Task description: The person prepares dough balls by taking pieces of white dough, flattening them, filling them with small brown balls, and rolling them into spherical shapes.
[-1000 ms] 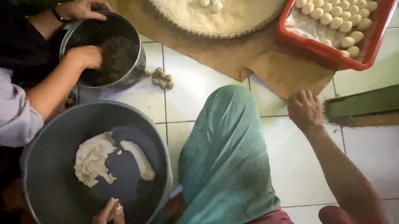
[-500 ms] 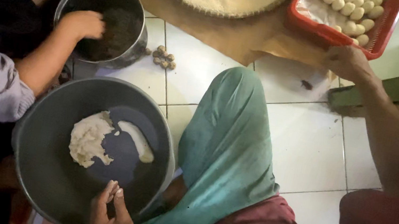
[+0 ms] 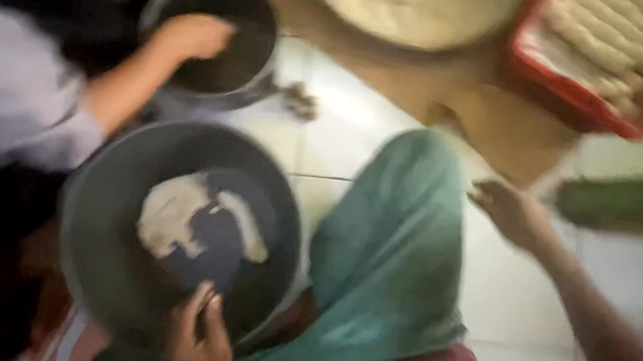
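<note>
Resting on the near rim of the grey basin [image 3: 87, 202], our left hand [image 3: 200, 341] lies with fingers together, pointing at the pale dough [image 3: 171, 221] on its bottom. Our right hand [image 3: 512, 212] hovers with loosely spread, empty fingers over the tiled floor [image 3: 519, 301], near the red tray [image 3: 587, 99]. Beside us another person's hand [image 3: 193, 35] reaches into a dark pot [image 3: 258, 65].

Left hand [image 3: 197, 341] on grey basin [image 3: 96, 204] rim (blurred), dough [image 3: 172, 216] inside, right hand [image 3: 512, 212] over tiles.
</note>
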